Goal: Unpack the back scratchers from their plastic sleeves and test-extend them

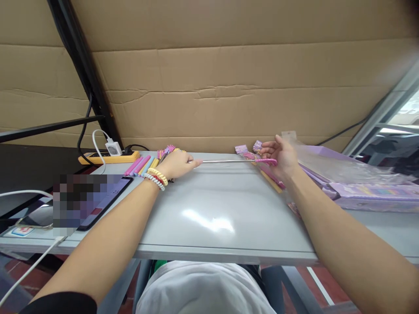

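- Surface (209, 218): pale grey, glossy; front edge runs in full view before the person's lap; rear edge meets a cardboard wall (203, 69).
- Open room: a broad bare stretch from below the outstretched rod to the front edge, between the two forearms; little room behind the rod, near the wall.
- Left boundary: dark-framed device (111, 203), screen partly pixelated, near the front edge; yellow power strip (131, 158) with white plug, at the rear.
- Right boundary: lilac box (376, 198), clear plastic film (343, 163) lying over it.
- Thin rod (225, 161): silvery, with a pink end-piece (266, 162); spans the gap between the hands, above the rear part of the surface.
- Left hand (178, 165): back uppermost, thumb and fingers pinched on the rod's plain end; beaded bracelets (157, 176) at the wrist.
- Right hand (281, 155): fingers loosely curled, partly open, beside the pink end-piece; whether it grips this, one cannot tell.
- Coloured sticks (142, 164): pink, blue and yellow, lying side by side, left of the left hand.
- Small packets (241, 149): near the right hand's fingertips.
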`<state>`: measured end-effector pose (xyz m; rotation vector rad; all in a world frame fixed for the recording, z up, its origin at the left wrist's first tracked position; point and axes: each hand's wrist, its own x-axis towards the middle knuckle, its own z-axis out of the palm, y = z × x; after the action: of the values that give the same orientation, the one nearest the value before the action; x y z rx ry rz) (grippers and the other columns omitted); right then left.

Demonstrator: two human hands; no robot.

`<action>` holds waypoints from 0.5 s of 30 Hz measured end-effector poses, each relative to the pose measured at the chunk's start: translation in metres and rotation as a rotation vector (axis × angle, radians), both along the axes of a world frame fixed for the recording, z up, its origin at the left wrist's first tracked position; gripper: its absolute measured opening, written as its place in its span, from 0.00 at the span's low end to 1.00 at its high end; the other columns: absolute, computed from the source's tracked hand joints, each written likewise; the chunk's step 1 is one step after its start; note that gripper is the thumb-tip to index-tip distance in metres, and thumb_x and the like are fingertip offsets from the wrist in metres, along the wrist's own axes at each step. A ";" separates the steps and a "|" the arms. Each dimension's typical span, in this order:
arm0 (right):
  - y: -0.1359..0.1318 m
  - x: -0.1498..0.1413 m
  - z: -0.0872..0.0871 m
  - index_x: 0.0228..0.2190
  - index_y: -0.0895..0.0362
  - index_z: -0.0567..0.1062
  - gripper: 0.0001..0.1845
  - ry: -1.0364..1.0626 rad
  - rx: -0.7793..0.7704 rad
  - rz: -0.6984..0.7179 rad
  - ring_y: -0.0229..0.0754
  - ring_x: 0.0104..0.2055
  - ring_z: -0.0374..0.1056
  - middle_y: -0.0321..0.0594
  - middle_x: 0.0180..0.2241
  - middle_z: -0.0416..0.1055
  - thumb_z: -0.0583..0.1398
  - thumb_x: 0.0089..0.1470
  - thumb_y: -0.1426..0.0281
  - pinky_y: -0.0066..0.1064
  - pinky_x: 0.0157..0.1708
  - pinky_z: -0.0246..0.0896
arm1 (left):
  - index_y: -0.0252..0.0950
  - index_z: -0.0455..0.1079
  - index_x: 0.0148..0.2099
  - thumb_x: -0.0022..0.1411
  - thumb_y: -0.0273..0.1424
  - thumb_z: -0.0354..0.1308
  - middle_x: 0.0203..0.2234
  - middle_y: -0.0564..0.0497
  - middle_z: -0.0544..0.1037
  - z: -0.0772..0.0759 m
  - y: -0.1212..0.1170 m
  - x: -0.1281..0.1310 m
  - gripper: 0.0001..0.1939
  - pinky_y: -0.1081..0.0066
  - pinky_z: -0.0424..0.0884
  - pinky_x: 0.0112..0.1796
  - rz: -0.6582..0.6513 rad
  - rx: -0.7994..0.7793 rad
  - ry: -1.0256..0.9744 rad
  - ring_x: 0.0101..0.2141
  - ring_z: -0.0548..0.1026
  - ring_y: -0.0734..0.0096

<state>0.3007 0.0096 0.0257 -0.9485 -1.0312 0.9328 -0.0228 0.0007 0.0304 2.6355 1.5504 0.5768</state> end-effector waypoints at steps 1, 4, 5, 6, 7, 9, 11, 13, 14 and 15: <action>-0.002 -0.002 0.001 0.23 0.56 0.68 0.21 -0.014 -0.004 0.027 0.37 0.19 0.60 0.41 0.20 0.67 0.57 0.47 0.50 0.30 0.19 0.57 | 0.39 0.57 0.17 0.61 0.54 0.41 0.14 0.52 0.66 0.001 0.000 -0.001 0.30 0.68 0.52 0.24 0.006 -0.001 -0.004 0.18 0.64 0.70; -0.010 -0.011 0.004 0.25 0.57 0.70 0.27 -0.093 0.012 0.120 0.40 0.23 0.65 0.44 0.22 0.70 0.55 0.47 0.45 0.32 0.24 0.63 | 0.38 0.60 0.18 0.62 0.53 0.41 0.14 0.52 0.68 0.003 -0.002 0.000 0.30 0.68 0.52 0.24 -0.001 -0.013 -0.004 0.18 0.65 0.70; -0.014 -0.016 0.005 0.26 0.57 0.71 0.29 -0.131 0.014 0.160 0.42 0.25 0.67 0.45 0.24 0.71 0.54 0.47 0.43 0.33 0.25 0.64 | 0.38 0.61 0.18 0.62 0.52 0.41 0.14 0.51 0.68 0.003 -0.005 0.004 0.29 0.68 0.52 0.24 -0.016 -0.009 0.006 0.18 0.65 0.70; -0.017 -0.023 0.005 0.28 0.57 0.71 0.31 -0.168 0.013 0.206 0.43 0.28 0.69 0.47 0.27 0.72 0.52 0.47 0.41 0.33 0.26 0.65 | 0.38 0.62 0.18 0.62 0.52 0.42 0.14 0.51 0.68 0.003 -0.008 0.008 0.29 0.68 0.52 0.24 -0.042 -0.004 0.023 0.18 0.65 0.69; -0.020 -0.031 0.004 0.29 0.57 0.72 0.33 -0.198 0.006 0.259 0.45 0.31 0.70 0.48 0.30 0.74 0.51 0.47 0.40 0.33 0.28 0.66 | 0.38 0.64 0.19 0.62 0.52 0.42 0.15 0.50 0.69 0.003 -0.012 0.014 0.28 0.68 0.52 0.23 -0.073 0.003 0.048 0.19 0.66 0.68; -0.027 -0.049 0.001 0.33 0.57 0.73 0.34 -0.234 -0.025 0.380 0.45 0.35 0.72 0.50 0.36 0.75 0.50 0.48 0.39 0.33 0.29 0.66 | 0.37 0.67 0.22 0.60 0.52 0.44 0.17 0.48 0.71 0.003 -0.020 0.026 0.27 0.67 0.53 0.24 -0.125 0.011 0.119 0.21 0.68 0.66; -0.032 -0.065 -0.004 0.35 0.57 0.73 0.34 -0.245 -0.069 0.481 0.44 0.37 0.72 0.49 0.40 0.75 0.51 0.49 0.40 0.31 0.30 0.67 | 0.36 0.70 0.25 0.60 0.51 0.45 0.19 0.45 0.73 0.003 -0.025 0.034 0.26 0.67 0.54 0.24 -0.107 0.015 0.203 0.22 0.69 0.63; -0.035 -0.074 -0.009 0.35 0.57 0.74 0.33 -0.245 -0.099 0.523 0.43 0.37 0.71 0.49 0.40 0.74 0.53 0.49 0.41 0.30 0.29 0.66 | 0.36 0.71 0.27 0.60 0.50 0.45 0.20 0.44 0.74 0.002 -0.027 0.035 0.25 0.66 0.54 0.24 -0.081 0.008 0.255 0.23 0.70 0.61; -0.036 -0.076 -0.010 0.35 0.58 0.74 0.32 -0.251 -0.103 0.526 0.43 0.36 0.70 0.49 0.39 0.74 0.53 0.49 0.41 0.30 0.28 0.65 | 0.36 0.71 0.28 0.60 0.50 0.45 0.21 0.44 0.75 0.002 -0.026 0.034 0.25 0.67 0.55 0.24 -0.081 0.001 0.259 0.24 0.71 0.61; -0.036 -0.077 -0.011 0.34 0.58 0.74 0.32 -0.265 -0.099 0.524 0.42 0.34 0.70 0.49 0.37 0.74 0.54 0.49 0.42 0.30 0.27 0.65 | 0.36 0.72 0.30 0.60 0.51 0.46 0.22 0.44 0.75 0.002 -0.025 0.032 0.25 0.67 0.56 0.25 -0.088 -0.006 0.248 0.25 0.71 0.61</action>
<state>0.2237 -0.0267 0.0147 -0.9159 -1.5127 1.3214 0.0093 -0.0245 0.0329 2.8437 1.4762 0.2468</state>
